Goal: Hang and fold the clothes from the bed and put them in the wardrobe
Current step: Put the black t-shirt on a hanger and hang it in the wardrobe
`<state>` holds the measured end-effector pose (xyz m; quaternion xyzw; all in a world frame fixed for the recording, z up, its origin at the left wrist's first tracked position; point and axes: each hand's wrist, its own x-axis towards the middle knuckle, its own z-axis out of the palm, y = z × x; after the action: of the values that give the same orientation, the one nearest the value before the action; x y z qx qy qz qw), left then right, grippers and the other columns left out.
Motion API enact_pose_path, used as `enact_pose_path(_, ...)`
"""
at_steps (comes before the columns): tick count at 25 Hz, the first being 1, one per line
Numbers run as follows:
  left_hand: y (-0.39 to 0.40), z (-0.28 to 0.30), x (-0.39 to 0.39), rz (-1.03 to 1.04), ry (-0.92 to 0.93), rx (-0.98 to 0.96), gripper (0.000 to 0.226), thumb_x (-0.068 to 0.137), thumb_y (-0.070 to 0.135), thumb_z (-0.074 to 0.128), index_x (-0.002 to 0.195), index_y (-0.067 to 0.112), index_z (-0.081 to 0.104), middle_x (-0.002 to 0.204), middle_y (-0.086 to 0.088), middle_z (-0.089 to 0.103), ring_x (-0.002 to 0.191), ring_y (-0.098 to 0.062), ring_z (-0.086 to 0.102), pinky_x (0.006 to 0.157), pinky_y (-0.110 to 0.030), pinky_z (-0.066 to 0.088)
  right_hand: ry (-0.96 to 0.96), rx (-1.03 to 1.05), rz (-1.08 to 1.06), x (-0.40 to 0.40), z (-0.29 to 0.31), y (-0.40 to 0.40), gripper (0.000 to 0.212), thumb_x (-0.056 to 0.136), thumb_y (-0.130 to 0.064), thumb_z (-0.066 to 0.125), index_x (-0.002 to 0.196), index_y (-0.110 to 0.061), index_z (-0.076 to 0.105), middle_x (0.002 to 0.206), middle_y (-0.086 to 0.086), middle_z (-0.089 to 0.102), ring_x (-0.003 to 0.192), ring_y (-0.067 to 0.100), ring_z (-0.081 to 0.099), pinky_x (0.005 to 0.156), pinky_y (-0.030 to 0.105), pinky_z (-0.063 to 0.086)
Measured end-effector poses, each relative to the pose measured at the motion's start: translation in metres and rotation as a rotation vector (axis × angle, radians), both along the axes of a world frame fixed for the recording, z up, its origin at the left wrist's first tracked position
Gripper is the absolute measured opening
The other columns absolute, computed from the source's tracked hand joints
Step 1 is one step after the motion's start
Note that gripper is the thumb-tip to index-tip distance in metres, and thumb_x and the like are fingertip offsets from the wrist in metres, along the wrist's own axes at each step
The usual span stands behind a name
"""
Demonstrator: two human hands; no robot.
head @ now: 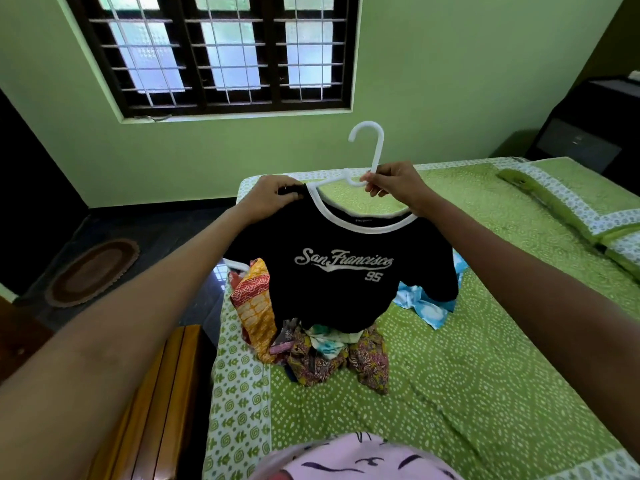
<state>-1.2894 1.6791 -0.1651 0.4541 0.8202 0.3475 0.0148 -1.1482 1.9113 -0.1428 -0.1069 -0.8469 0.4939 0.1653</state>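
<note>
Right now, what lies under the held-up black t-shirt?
Under the black t-shirt, a pile of clothes lies on the bed: orange patterned, brown printed and light blue pieces show. The shirt hides the pile's middle.

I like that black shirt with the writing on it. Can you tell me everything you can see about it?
The black T-shirt has a white-trimmed round neck and short sleeves, and looks like soft knit cloth. White script on the chest reads "San Francisco" with "95" under it. It is held up above the pile of clothes on the bed, front facing the camera. The left hand grips one shoulder; the right hand pinches the white plastic hanger, whose arm pokes out of the neck. Its hem droops to the pile.
</note>
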Motion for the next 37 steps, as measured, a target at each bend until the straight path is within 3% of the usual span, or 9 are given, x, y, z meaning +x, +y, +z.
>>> enact_pose_path(3,0.005,0.004,0.002,0.058,0.123,0.096,0.027,0.085,0.001,0.061,0.112,0.0,0.067,0.109,-0.009,0.067,0.1,-0.016,0.059,0.081,-0.012,0.034,0.022,0.057,-0.054,-0.003,0.005,0.005,0.013,0.089,-0.01,0.062,0.081,-0.002,0.068,0.049,-0.015,0.062,0.043,-0.002,0.052,0.051,0.015,0.042)
enact_pose_path(6,0.009,-0.002,-0.001,0.069,0.133,-0.058,0.026,0.085,0.002,0.061,0.11,-0.002,0.067,0.113,-0.018,0.066,0.107,-0.027,0.06,0.084,-0.019,0.035,-0.035,0.032,-0.119,0.002,-0.003,0.01,0.022,0.088,-0.01,0.063,0.066,-0.013,0.064,0.045,-0.015,0.06,0.039,-0.002,0.049,0.049,0.015,0.041)
enact_pose_path(12,0.023,-0.001,0.016,0.027,0.138,-0.051,0.025,0.087,0.008,0.061,0.111,0.001,0.066,0.111,-0.015,0.067,0.105,-0.026,0.06,0.083,-0.024,0.036,-0.081,0.062,-0.09,0.021,0.025,0.013,0.014,0.086,-0.012,0.066,0.085,0.002,0.069,0.051,-0.011,0.064,0.044,-0.001,0.052,0.051,0.013,0.044)
enact_pose_path(18,0.064,0.006,0.046,-0.096,-0.065,0.202,0.02,0.089,0.007,0.059,0.106,0.001,0.067,0.107,-0.014,0.068,0.102,-0.021,0.06,0.078,-0.019,0.036,-0.098,0.169,-0.206,0.115,0.089,0.055,0.033,0.077,-0.002,0.072,0.11,0.002,0.066,0.09,0.001,0.072,0.067,-0.009,0.059,0.074,0.004,0.043)
enact_pose_path(21,0.088,0.008,0.063,-0.173,-0.083,0.207,0.021,0.088,0.007,0.061,0.107,0.002,0.068,0.11,-0.012,0.068,0.101,-0.016,0.059,0.08,-0.016,0.038,-0.337,0.324,-0.351,0.187,0.072,0.082,0.036,0.076,0.001,0.071,0.112,0.005,0.065,0.112,0.018,0.065,0.093,0.014,0.06,0.069,0.005,0.039)
enact_pose_path(23,0.106,0.007,0.082,-0.237,-0.1,0.207,0.021,0.088,0.007,0.061,0.106,0.002,0.069,0.107,-0.011,0.068,0.097,-0.013,0.058,0.077,-0.013,0.039,-0.473,0.419,-0.435,0.23,0.041,0.088,0.032,0.077,-0.004,0.072,0.108,0.001,0.068,0.101,0.017,0.068,0.088,0.017,0.055,0.065,0.019,0.038)
enact_pose_path(26,0.129,0.006,0.108,-0.311,-0.13,0.216,0.017,0.087,0.007,0.063,0.103,0.004,0.069,0.097,-0.01,0.068,0.091,-0.012,0.058,0.074,-0.015,0.04,-0.326,0.382,-0.56,0.273,0.016,0.092,0.019,0.082,-0.008,0.07,0.1,-0.001,0.071,0.071,0.006,0.062,0.063,0.009,0.05,0.051,0.01,0.034)
enact_pose_path(33,0.184,0.026,0.159,-0.4,-0.266,0.238,0.02,0.085,0.017,0.068,0.081,0.031,0.054,0.072,0.004,0.061,0.059,0.0,0.051,0.063,-0.021,0.041,-0.096,-0.103,-0.555,0.366,0.026,0.124,0.019,0.085,-0.014,0.066,0.103,-0.009,0.071,0.083,-0.004,0.072,0.068,0.006,0.066,0.067,0.016,0.052)
enact_pose_path(37,0.228,0.031,0.207,-0.45,-0.3,0.233,0.013,0.087,0.019,0.066,0.086,0.029,0.059,0.079,0.0,0.063,0.065,-0.004,0.055,0.067,-0.021,0.043,-0.005,0.003,-0.761,0.411,0.018,0.145,0.018,0.087,-0.023,0.065,0.091,-0.007,0.073,0.067,-0.008,0.066,0.057,-0.001,0.056,0.056,0.015,0.044)
